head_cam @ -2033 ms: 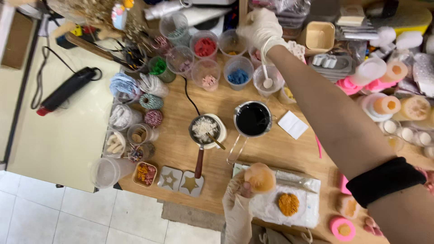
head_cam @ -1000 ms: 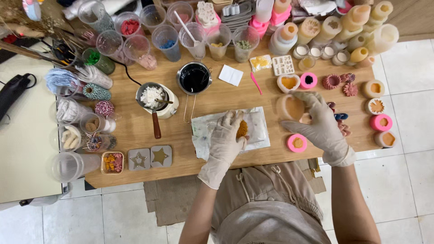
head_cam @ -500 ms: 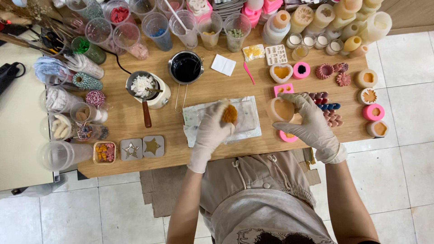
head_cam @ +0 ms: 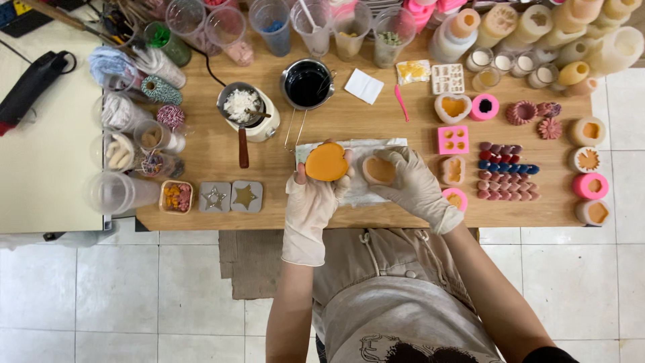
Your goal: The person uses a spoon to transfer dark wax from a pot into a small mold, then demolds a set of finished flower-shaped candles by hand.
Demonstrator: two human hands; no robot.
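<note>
— What's hard to see at the hands?

— The left hand (head_cam: 310,202), gloved, has its fingers closed around an orange heart-shaped wax piece (head_cam: 326,162); the fingers behind it are hidden. The right hand (head_cam: 411,183), also gloved, grips a pale round mould (head_cam: 378,169) just right of the heart. Whether mould and heart touch I cannot tell. Both are over a white sheet (head_cam: 366,144), mostly covered by the hands.

— How many things lie close by?

— Right of the mould: one pale mould with two orange shapes (head_cam: 453,169), one pink round mould (head_cam: 457,197) partly hidden by the wrist, and rows of small wax pieces (head_cam: 507,179), too small to count. Left of the heart: two grey star tiles (head_cam: 229,197).

— And further off?

— Beyond the heart: one dark pot (head_cam: 306,84) and one small pan of white flakes (head_cam: 242,105). Past these, a row of clear cups (head_cam: 312,27), cut off at the frame's top edge. All stand on the wooden table (head_cam: 376,114).
</note>
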